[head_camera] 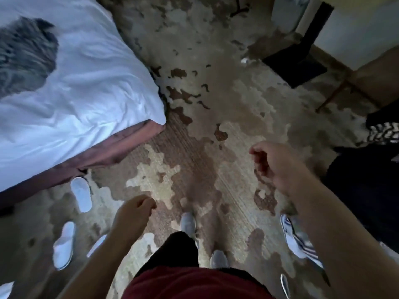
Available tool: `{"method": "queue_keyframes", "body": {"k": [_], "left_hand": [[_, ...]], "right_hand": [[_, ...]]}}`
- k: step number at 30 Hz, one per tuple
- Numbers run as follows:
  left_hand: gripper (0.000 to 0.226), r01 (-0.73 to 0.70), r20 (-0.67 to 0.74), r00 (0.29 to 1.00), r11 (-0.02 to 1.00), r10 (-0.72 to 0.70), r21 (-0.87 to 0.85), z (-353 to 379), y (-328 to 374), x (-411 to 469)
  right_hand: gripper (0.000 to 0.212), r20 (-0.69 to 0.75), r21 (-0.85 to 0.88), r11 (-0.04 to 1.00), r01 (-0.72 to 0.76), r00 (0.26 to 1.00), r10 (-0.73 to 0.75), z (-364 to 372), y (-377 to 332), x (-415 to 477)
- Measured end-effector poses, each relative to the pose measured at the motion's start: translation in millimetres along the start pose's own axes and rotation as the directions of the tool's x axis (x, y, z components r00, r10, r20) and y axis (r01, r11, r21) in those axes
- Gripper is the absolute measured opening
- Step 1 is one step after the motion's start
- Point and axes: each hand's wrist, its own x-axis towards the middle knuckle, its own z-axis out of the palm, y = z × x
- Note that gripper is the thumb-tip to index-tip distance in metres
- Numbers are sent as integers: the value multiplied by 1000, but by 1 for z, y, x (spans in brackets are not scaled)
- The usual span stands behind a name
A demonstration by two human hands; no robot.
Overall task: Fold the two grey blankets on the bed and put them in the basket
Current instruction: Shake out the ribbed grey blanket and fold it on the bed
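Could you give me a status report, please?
Left hand and right hand empty, loosely curled. One grey blanket lying on bed; basket not in view. White slippers on floor beside bed.

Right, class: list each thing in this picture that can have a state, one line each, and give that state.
bed: white sheet rumpled.
grey blanket: bunched up, not folded, lying on the bed.
left hand: fingers loosely curled, holding nothing.
right hand: fingers loosely curled, holding nothing.
white slippers: not worn, scattered on the carpet beside the bed.
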Motion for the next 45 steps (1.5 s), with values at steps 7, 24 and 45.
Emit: {"method": "queue_keyframes", "body": {"k": [7,24,45], "left_hand": [[37,183,32,983,981,-181,-61,-6,27,143],[32,-202,93,973,974,212,-106,-37,427,570],[31,383,-147,875,845,-462,-374,-254,395,932]], "right_hand": [[26,93,-85,978,-189,976,196,75,-59,130],[30,-170,-525,834,-168,981,90,120,-268,441],[24,477,-780,545,307,856,200,562,-609,809]]}}
